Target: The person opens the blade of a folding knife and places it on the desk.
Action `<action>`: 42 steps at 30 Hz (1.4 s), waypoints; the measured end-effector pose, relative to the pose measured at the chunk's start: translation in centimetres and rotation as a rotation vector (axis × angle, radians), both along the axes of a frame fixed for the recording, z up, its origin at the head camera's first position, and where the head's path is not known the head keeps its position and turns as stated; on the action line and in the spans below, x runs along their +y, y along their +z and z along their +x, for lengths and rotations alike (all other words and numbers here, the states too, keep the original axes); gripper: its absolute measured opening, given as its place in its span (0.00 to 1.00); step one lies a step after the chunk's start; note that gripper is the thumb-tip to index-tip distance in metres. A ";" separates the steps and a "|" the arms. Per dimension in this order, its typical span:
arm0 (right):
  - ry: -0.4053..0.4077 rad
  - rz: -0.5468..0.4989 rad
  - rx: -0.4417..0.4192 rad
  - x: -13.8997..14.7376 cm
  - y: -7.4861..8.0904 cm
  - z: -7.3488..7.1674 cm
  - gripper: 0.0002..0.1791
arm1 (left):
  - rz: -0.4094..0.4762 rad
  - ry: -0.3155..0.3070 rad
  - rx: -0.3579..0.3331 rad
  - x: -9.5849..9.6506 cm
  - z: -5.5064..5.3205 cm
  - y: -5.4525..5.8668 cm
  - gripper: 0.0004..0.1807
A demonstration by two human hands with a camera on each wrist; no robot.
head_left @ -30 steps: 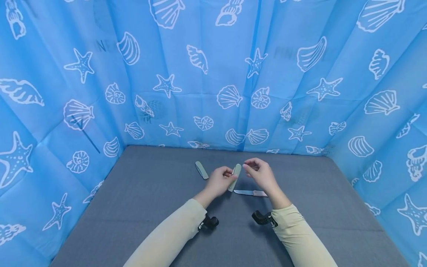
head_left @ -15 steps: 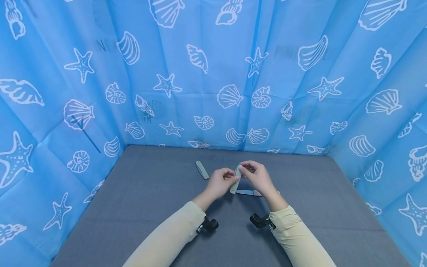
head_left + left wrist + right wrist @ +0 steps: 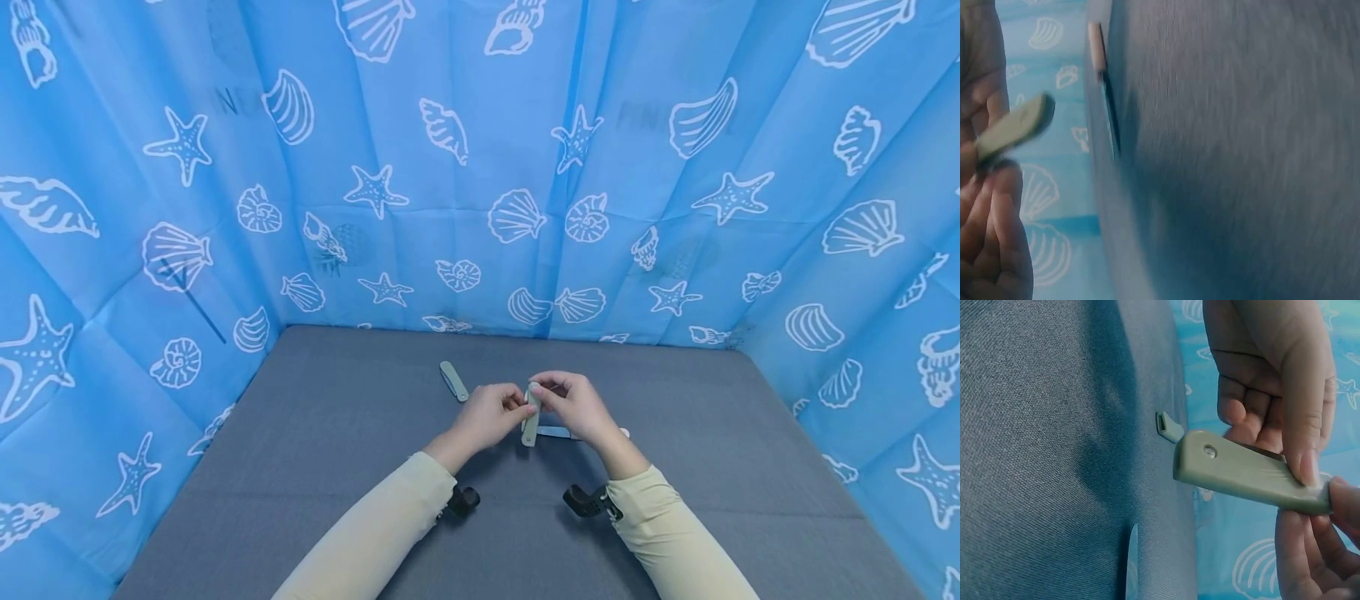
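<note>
Held knife: pale-green, smooth, long folding knife w/ rounded end [image 3: 530,430], up off the grey cloth-covered tbl [image 3: 337,517], btwn L hand [image 3: 486,413] & R hand [image 3: 576,408]; near end sticks out clear of fingers.
L hand: grips knife approx. mid-length, thumb on its face.
R hand: pinches far end, thumb vs. fingertips.
R-wrist view adds: round silvery rivet [image 3: 1210,451] at near end, dark strip along one edge; too small to read in head view.
2nd knife: pale-green folded pocketknife [image 3: 454,382], flat on tbl, left of L hand, apart from it.
Pink knife: pink-handled knife w/ straight steel blade [image 3: 1112,119], on tbl; L-wrist view shows handle + blade, head view has R hand/wrist hiding most of handle.
Backdrop: blue curtain w/ white shell & starfish prints [image 3: 465,92].
Sleeves: cream long sleeves [image 3: 367,533], black wrist devices [image 3: 583,500] nr cuffs.
</note>
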State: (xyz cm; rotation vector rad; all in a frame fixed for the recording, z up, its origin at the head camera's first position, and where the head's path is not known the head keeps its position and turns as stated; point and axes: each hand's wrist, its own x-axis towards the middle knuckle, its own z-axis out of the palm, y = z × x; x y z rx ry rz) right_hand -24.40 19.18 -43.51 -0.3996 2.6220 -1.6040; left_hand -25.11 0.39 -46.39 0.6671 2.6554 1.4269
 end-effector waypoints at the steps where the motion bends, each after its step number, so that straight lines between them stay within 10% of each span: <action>1: 0.009 0.000 -0.003 0.0 0.0 0.0 0.15 | -0.025 -0.027 0.009 -0.2 -0.1 0.1 0.11; 11: 0.127 -0.035 -0.028 0.2 -0.1 0.1 0.14 | -0.067 -0.197 -0.017 -1.3 -0.6 0.7 0.15; 42: 0.037 -0.155 -0.076 1.2 0.1 0.1 0.16 | 0.125 -0.206 -0.061 -2.9 -1.1 0.1 0.15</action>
